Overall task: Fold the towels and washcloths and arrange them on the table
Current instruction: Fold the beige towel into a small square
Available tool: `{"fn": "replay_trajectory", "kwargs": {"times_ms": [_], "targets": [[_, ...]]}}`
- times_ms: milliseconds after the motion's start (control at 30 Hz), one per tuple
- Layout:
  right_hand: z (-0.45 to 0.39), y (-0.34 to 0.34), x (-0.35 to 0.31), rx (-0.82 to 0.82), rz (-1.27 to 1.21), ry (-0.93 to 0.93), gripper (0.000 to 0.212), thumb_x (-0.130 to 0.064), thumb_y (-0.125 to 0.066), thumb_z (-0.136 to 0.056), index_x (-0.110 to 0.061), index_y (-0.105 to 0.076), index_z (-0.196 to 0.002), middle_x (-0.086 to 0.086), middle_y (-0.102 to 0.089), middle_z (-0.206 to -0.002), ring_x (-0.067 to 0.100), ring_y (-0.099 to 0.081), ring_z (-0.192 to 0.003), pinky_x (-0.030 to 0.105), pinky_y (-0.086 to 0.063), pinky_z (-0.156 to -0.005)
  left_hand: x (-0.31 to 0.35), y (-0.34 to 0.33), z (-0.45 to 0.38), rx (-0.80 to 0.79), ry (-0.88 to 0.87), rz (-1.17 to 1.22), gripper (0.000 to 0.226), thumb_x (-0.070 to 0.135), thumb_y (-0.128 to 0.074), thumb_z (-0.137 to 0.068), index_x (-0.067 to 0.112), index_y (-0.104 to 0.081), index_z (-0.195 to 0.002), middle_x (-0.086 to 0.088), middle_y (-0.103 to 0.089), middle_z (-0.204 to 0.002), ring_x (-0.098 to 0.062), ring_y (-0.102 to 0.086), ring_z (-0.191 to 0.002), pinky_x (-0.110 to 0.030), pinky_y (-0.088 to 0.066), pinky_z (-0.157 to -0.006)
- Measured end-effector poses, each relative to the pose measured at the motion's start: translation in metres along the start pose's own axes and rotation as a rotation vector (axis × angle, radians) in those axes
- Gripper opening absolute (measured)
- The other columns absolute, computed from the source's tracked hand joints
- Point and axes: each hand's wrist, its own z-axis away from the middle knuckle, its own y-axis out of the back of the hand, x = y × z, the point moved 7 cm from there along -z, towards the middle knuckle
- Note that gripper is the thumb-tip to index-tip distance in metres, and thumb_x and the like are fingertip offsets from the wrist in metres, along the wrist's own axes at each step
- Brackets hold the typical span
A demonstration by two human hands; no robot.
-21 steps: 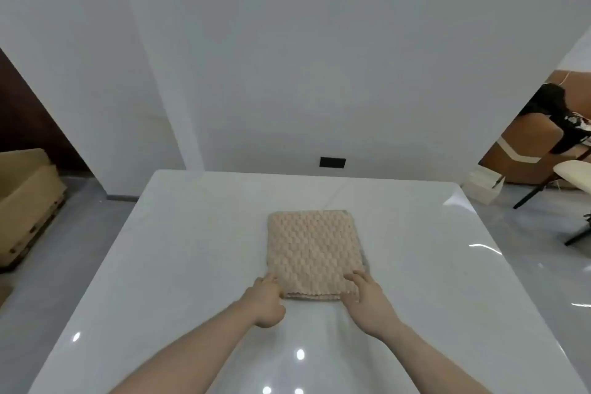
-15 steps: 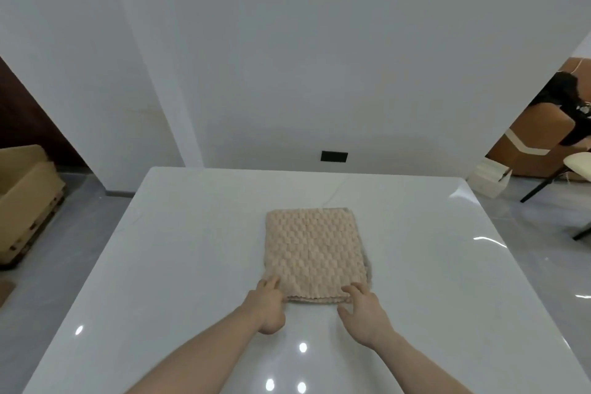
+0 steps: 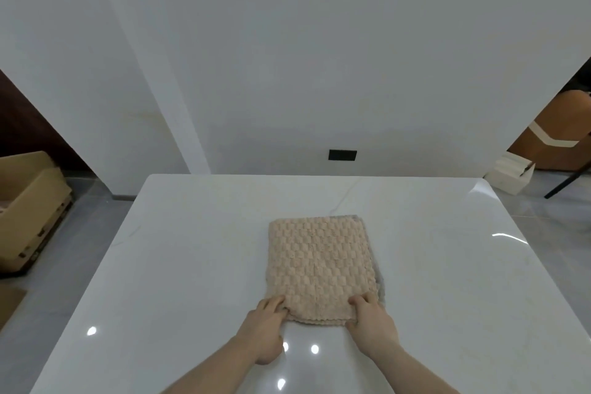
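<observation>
Cardboard box on floor far left, well apart from glossy white counter. Left hand pinches near-left corner of beige waffle-textured folded towel, which lies at counter centre; grey cloth edge peeks out along its right side. Right hand grips near-right corner, fingers curled over top layer. Likely step: next fold or squaring. Advice: lift both corners evenly, keep layers aligned, bring near edge onto far edge, press flat.
</observation>
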Motion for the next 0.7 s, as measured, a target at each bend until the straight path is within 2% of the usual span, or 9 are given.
{"fn": "replay_trajectory", "kwargs": {"times_ms": [67, 133, 233, 333, 467, 533, 600, 700], "targets": [[-0.005, 0.001, -0.001, 0.04, 0.016, -0.001, 0.037, -0.029, -0.061, -0.094, -0.029, -0.055, -0.131, -0.005, -0.047, -0.132, 0.017, -0.057, -0.117, 0.028, -0.05, -0.087, -0.001, 0.005, -0.002, 0.073, -0.031, 0.027, 0.062, 0.013, -0.044, -0.089, 0.016, -0.041, -0.151, 0.002, -0.025, -0.164, -0.024, -0.025, -0.148, -0.035, -0.03, -0.118], [-0.008, 0.004, -0.003, 0.073, 0.026, 0.007, 0.029, -0.029, -0.06, -0.095, -0.029, -0.058, -0.125, -0.005, -0.049, -0.126, 0.016, -0.059, -0.111, 0.026, -0.048, -0.081, -0.001, 0.013, -0.002, 0.174, -0.06, 0.074, 0.057, 0.01, -0.041, -0.088, 0.017, -0.052, -0.144, 0.005, -0.043, -0.154, -0.02, -0.038, -0.141, -0.029, -0.034, -0.114], [-0.011, 0.009, -0.005, 0.125, 0.039, 0.033, 0.017, -0.029, -0.055, -0.099, -0.029, -0.063, -0.115, -0.007, -0.054, -0.119, 0.017, -0.06, -0.107, 0.026, -0.048, -0.08, -0.006, 0.026, -0.002, 0.321, -0.069, 0.15, 0.038, 0.014, -0.041, -0.093, 0.022, -0.069, -0.117, 0.009, -0.065, -0.121, -0.014, -0.057, -0.116, -0.024, -0.044, -0.097], [-0.01, 0.016, -0.004, 0.174, 0.026, 0.084, 0.017, -0.031, -0.051, -0.102, -0.03, -0.067, -0.11, -0.01, -0.057, -0.113, 0.015, -0.058, -0.107, 0.025, -0.044, -0.077, -0.012, 0.043, -0.002, 0.422, -0.052, 0.205, 0.026, 0.016, -0.05, -0.094, 0.026, -0.073, -0.102, 0.014, -0.069, -0.104, -0.007, -0.059, -0.098, -0.02, -0.045, -0.083], [-0.004, 0.035, -0.004, 0.274, -0.004, 0.138, 0.013, -0.025, -0.055, -0.102, -0.029, -0.065, -0.095, -0.013, -0.059, -0.103, 0.014, -0.054, -0.097, 0.025, -0.039, -0.071, -0.01, 0.07, -0.001, 0.47, -0.03, 0.241, 0.012, 0.015, -0.057, -0.089, 0.025, -0.063, -0.087, 0.015, -0.064, -0.09, -0.005, -0.053, -0.083, -0.02, -0.039, -0.069], [0.002, 0.051, -0.007, 0.342, -0.032, 0.143, 0.015, -0.021, -0.053, -0.102, -0.029, -0.058, -0.09, -0.012, -0.06, -0.094, 0.014, -0.049, -0.088, 0.028, -0.039, -0.068, -0.008, 0.086, 0.001, 0.514, -0.03, 0.267, 0.013, 0.015, -0.055, -0.092, 0.027, -0.055, -0.087, 0.014, -0.062, -0.085, -0.008, -0.055, -0.077, -0.023, -0.042, -0.065], [0.008, 0.071, -0.014, 0.4, -0.095, 0.144, 0.017, -0.022, -0.045, -0.106, -0.029, -0.054, -0.093, -0.01, -0.061, -0.089, 0.016, -0.049, -0.088, 0.032, -0.042, -0.067, -0.007, 0.104, 0.004, 0.583, -0.047, 0.287, 0.011, 0.018, -0.053, -0.097, 0.029, -0.05, -0.093, 0.012, -0.063, -0.086, -0.01, -0.057, -0.075, -0.027, -0.048, -0.065], [0.014, 0.1, -0.026, 0.443, -0.172, 0.125, 0.018, -0.025, -0.037, -0.107, -0.03, -0.052, -0.099, -0.01, -0.06, -0.093, 0.013, -0.051, -0.093, 0.033, -0.046, -0.069, -0.006, 0.13, 0.012, 0.688, -0.085, 0.283, 0.017, 0.021, -0.055, -0.1, 0.027, -0.061, -0.115, 0.011, -0.068, -0.102, -0.012, -0.06, -0.093, -0.027, -0.049, -0.075]]}}
